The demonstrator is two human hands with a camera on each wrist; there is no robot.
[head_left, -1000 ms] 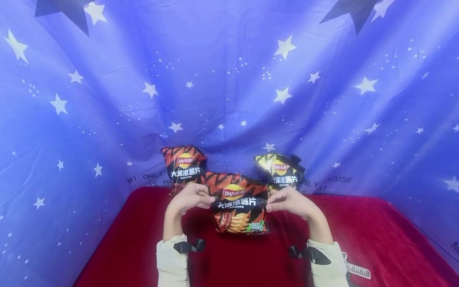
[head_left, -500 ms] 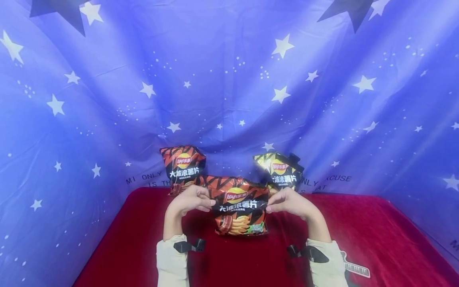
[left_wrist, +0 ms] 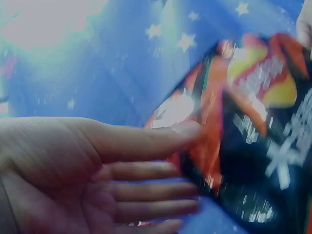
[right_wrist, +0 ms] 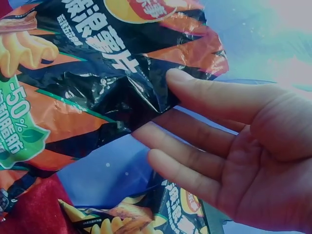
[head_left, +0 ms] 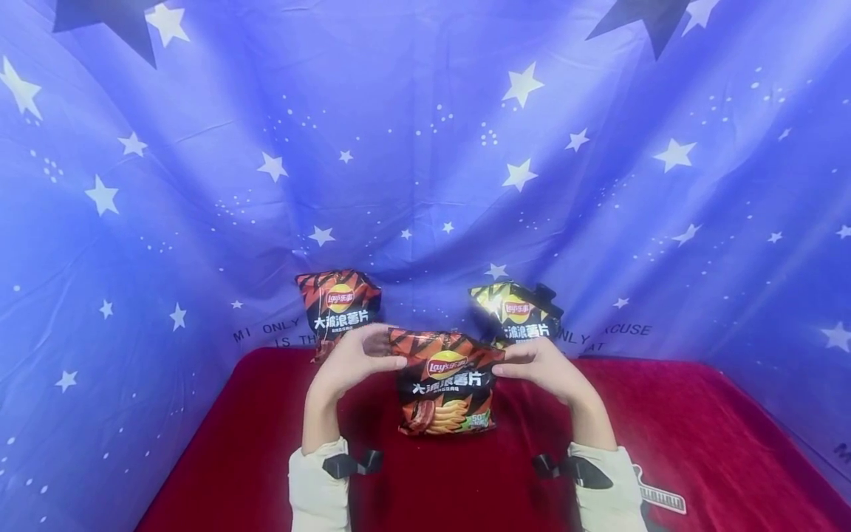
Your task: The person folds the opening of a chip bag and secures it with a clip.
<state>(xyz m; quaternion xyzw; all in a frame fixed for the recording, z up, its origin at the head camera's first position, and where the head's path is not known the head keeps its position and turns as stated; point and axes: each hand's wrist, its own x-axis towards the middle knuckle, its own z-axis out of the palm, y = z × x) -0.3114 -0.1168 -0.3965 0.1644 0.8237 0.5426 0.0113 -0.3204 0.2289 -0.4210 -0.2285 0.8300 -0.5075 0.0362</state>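
Observation:
A red-and-black bag of potato chips (head_left: 447, 384) stands upright between both hands, its printed front facing me. At its right edge, the right hand (right_wrist: 234, 131) pinches it, thumb on the front and index finger behind. On the other side the left hand (left_wrist: 97, 165) has its fingers extended, thumb right at the bag's left edge and the fingertips close by; this view is blurred. A second red bag of chips (head_left: 340, 301) stands behind the left hand. Behind the right hand is a yellow-and-black bag of chips (head_left: 518, 314), its lower part hidden by the fingers.
A red velvet cloth (head_left: 266, 414) covers the table. Blue curtain with white stars (head_left: 412, 148) hangs close behind the bags and along both sides. A flat white tag (head_left: 661, 500) lies beside the right sleeve. Dark straps sit round both wrists.
The left hand's fingers have straightened and spread from their earlier pinch on the bag's left edge. The front bag has shifted slightly right. Both rear bags stay in place.

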